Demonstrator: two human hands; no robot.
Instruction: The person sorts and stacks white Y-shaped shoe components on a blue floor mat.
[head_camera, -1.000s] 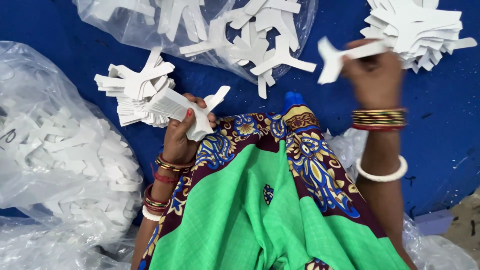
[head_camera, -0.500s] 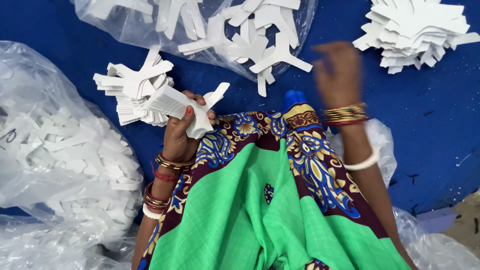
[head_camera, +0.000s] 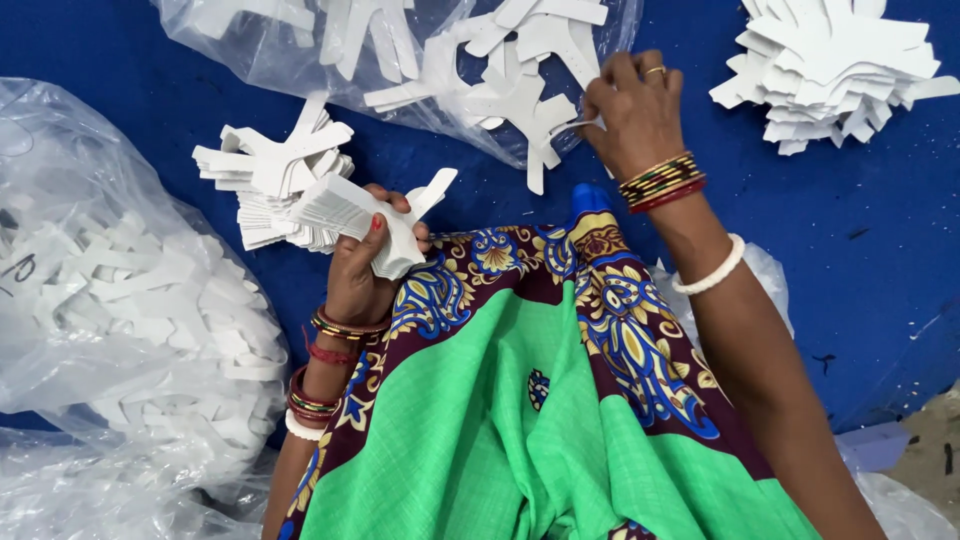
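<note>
From the head camera, looking down over a lap draped in green cloth (head_camera: 520, 440) with a patterned maroon and blue border, the person sits at a blue surface (head_camera: 860, 230).

The left hand (head_camera: 365, 265) has its grip clamped on a thick bundle of white cut-out pieces (head_camera: 350, 210), fingers wrapped over the near end, the bundle fanning out to the left and far side. Bangles and a red thread ring that wrist.

The right hand (head_camera: 630, 110) reaches to the far side, its fingers pinched together on the edge of one white cut-out (head_camera: 520, 105) lying on a clear plastic bag (head_camera: 250, 30) spread flat there. More loose white pieces of the same forked shape lie scattered over that bag. Gold and red bangles sit at the wrist, a white one farther up the arm.

At the far right, well apart from both hands, rests a neat stack of white pieces (head_camera: 835, 70). On the left, a large crumpled clear bag (head_camera: 110, 300) bulges with many more white cut-outs.
</note>
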